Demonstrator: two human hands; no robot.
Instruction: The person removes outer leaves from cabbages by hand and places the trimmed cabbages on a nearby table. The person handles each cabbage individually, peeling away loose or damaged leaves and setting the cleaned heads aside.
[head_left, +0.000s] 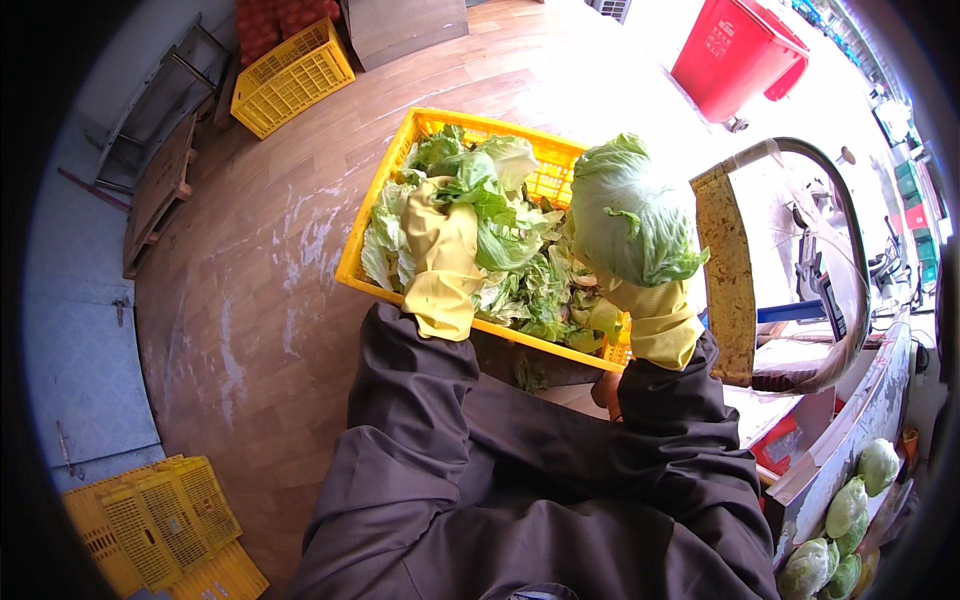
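My left hand (442, 247), in a yellow rubber glove, grips a bunch of loose green lettuce leaves (491, 217) above a yellow plastic crate (367, 217). My right hand (637, 304), gloved alike, holds a round head of iceberg lettuce (634, 214) over the crate's right side; the head hides most of its fingers. Inside the crate lies a heap of torn, partly browned outer leaves (532, 300).
Yellow crates stand at the upper left (292, 79) and lower left (165, 517). A red wheeled bin (727, 60) is at the upper right. A yellow metal frame (727, 277) rises close to my right hand. Several lettuce heads (847, 506) lie at the lower right.
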